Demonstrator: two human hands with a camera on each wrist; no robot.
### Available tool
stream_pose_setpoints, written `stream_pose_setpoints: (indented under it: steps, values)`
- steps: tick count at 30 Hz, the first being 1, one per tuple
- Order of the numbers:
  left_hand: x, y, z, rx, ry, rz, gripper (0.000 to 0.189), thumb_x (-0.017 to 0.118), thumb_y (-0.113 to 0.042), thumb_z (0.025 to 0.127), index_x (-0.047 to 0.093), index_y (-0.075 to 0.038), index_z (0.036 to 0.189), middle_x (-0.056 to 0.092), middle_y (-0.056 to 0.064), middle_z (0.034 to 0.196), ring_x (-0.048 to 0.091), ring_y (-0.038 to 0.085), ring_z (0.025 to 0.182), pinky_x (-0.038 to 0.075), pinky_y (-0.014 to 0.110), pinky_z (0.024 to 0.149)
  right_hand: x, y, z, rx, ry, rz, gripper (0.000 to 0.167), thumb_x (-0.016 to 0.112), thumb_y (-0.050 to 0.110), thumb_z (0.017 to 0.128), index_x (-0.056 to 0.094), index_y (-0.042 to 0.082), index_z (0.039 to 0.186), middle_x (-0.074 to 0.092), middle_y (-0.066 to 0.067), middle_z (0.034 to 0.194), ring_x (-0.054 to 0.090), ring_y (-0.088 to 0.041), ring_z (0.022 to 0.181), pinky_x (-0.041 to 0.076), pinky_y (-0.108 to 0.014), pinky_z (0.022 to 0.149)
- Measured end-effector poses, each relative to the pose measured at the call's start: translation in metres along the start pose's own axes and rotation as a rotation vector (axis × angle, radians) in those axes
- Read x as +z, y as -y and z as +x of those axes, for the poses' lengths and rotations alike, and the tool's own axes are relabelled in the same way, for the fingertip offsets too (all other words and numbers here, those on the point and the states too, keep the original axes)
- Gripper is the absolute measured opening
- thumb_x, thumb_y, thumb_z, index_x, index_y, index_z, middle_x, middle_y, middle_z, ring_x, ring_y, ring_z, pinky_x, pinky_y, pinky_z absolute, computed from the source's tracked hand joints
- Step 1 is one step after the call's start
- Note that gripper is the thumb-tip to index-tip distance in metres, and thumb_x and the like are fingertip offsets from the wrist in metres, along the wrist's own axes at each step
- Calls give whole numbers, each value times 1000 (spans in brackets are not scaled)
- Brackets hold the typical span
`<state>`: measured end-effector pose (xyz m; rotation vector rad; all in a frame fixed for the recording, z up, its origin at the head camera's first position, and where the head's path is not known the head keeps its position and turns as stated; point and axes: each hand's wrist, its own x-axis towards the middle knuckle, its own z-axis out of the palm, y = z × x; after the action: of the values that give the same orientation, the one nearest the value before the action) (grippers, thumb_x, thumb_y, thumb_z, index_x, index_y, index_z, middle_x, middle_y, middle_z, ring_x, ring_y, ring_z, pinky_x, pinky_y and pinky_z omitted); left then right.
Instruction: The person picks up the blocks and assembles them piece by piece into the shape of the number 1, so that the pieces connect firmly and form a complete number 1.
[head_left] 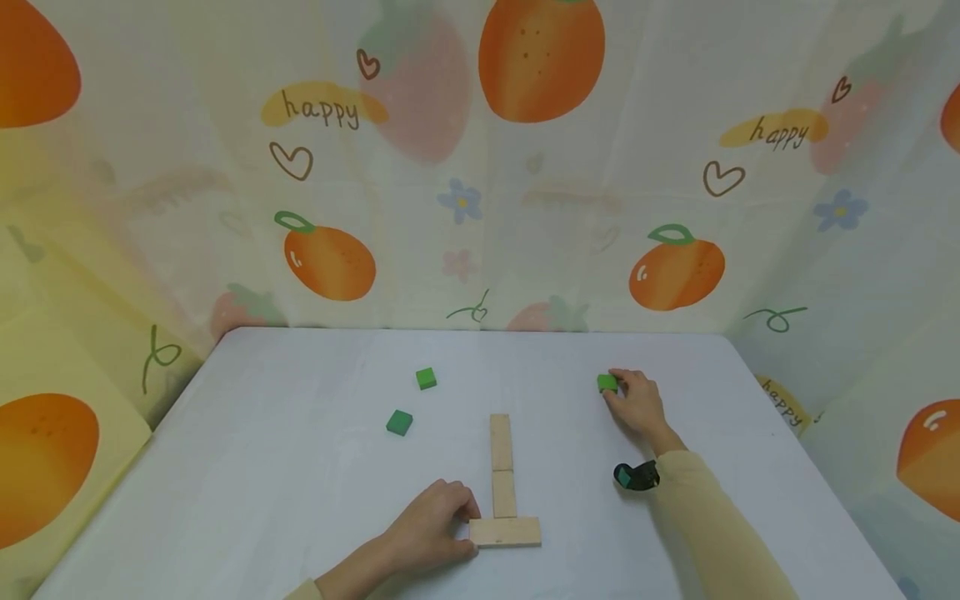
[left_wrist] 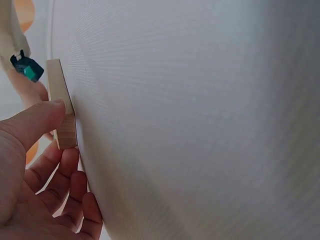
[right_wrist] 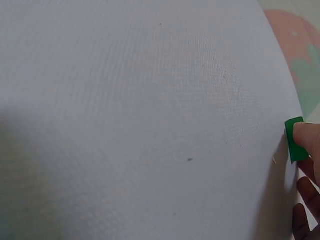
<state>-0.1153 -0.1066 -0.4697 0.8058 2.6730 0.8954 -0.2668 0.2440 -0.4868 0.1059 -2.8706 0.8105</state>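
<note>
My left hand (head_left: 430, 529) pinches the left end of a plain wooden block (head_left: 517, 532) lying crosswise near the table's front. In the left wrist view the thumb (left_wrist: 47, 115) lies along one side of that block and a finger touches the other. Two more wooden blocks (head_left: 501, 442) lie end to end, running away from its far edge. At the far right, my right hand (head_left: 637, 406) holds a small green block (head_left: 607, 383) between thumb and fingers. The right wrist view shows the thumb on this green block (right_wrist: 295, 140), at the frame's edge.
Two other green blocks, one lighter (head_left: 426, 378) and one darker (head_left: 400, 422), lie left of the wooden row. A black wrist device (head_left: 636, 476) sits by the right sleeve. The white table (head_left: 262, 433) backs onto a fruit-printed curtain (head_left: 525, 208).
</note>
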Motion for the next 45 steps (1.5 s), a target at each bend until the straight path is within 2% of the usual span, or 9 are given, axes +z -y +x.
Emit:
stream_pose_setpoints:
  steps: [6,10,14,27,38,45]
  values:
    - [-1,0,0,5,-6,1,26,78,-21,67,59,-21,86,53,-16,82,41,1,77,39,20,69,2,0,2,-16,-13,-6,40,61,18,84,56,-3,117,56,-26,109,51,-38,96,37,-50,84]
    - [-1,0,0,7,-8,-7,26,78,-21,67,59,-21,85,52,-17,82,41,1,77,39,19,69,3,-2,2,-13,-9,14,38,61,18,84,56,-2,116,56,-25,110,51,-38,98,38,-50,83]
    - [0,0,1,-4,-2,-8,26,78,-21,67,59,-22,85,52,-18,81,41,1,76,39,19,69,3,1,3,-44,2,45,36,62,16,84,56,-3,114,57,-24,109,52,-37,98,40,-50,84]
    - [-1,-3,0,-11,20,-25,26,78,-20,67,60,-21,85,53,-17,80,41,2,76,38,19,68,12,28,5,-112,62,128,36,63,14,82,58,-2,113,58,-20,111,54,-35,101,42,-47,87]
    - [1,-1,0,-13,8,-18,25,78,-21,67,60,-22,85,52,-17,81,40,0,76,38,19,69,28,48,9,-213,88,115,35,67,14,81,60,1,112,61,-15,106,57,-32,98,45,-44,85]
    - [1,-1,0,2,-5,-9,26,78,-21,67,60,-22,85,52,-17,81,41,1,76,38,19,69,34,62,7,-249,103,141,33,68,13,80,61,2,110,62,-14,107,57,-30,98,44,-43,85]
